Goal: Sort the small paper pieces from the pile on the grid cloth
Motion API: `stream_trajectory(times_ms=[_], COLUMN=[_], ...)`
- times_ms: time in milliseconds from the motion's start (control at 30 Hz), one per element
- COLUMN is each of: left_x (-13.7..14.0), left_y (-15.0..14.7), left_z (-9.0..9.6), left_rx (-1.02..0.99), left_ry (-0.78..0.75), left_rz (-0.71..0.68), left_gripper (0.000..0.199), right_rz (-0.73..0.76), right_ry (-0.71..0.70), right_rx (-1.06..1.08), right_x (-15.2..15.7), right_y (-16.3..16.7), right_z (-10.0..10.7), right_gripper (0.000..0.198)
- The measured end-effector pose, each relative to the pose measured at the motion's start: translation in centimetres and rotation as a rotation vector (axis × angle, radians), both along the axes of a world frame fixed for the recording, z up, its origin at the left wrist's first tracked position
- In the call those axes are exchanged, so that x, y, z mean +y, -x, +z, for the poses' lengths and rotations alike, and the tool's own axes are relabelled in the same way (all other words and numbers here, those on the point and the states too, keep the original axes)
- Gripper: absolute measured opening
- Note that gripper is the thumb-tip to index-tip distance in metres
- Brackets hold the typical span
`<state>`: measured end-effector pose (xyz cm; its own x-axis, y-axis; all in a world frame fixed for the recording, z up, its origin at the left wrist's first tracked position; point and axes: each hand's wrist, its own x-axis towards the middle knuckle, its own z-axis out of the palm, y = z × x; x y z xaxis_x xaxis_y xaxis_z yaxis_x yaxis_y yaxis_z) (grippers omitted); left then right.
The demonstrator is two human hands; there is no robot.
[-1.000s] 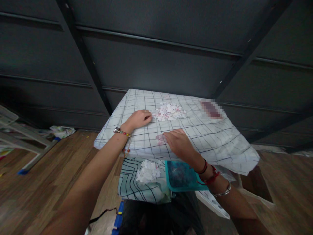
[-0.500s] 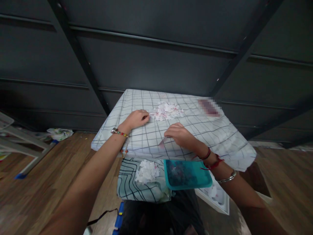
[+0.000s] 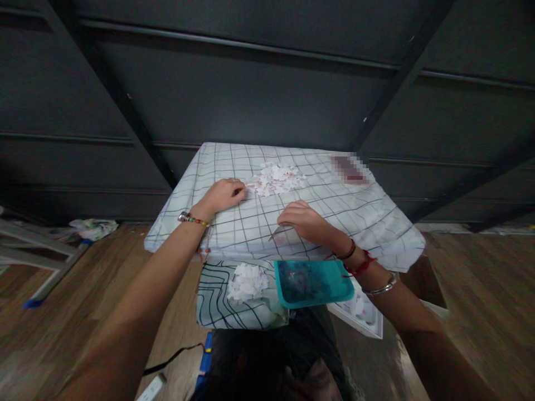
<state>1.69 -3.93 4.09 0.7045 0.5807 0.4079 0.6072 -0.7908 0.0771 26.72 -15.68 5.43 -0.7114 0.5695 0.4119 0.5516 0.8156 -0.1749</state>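
Observation:
My left hand rests on the checked cloth of the table, its fingers curled at the left edge of a loose pile of small white paper pieces with reddish marks. What those fingers hold, if anything, is hidden. Closer to me, my right hand is closed on a thin, pointed, greyish thing, its tip slanting down to the left over the cloth; its kind is too small to tell. A second heap of white paper pieces lies on a folded patterned cloth near my lap.
Beside the near heap, a teal tray holds small dark bits. Below it stands a white box with pale pieces inside. A blurred-out dark red object lies at the table's back right. Dark panels rise behind the table.
The whole view has shifted slightly, so everything sits a little higher and further left. Both hands keep nearly the same places on the cloth, and the pointed thing in my right hand has tilted slightly.

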Motion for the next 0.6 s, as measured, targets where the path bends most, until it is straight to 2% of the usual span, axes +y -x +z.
stream_trajectory(times_ms=[333,600], left_x=[0.3,0.5], left_y=[0.1,0.0], left_z=[-0.2,-0.3], left_rx=[0.023,0.059], left_ry=[0.008,0.018], left_rz=[-0.005,-0.005], left_gripper=[0.034,0.036], right_rz=[-0.152,-0.134], right_ry=[0.045,-0.087], right_rx=[-0.034,-0.027], right_x=[-3.9,-6.9], right_y=[-4.5,-5.8], right_z=[0.9,0.8], right_gripper=[0.021,0.02])
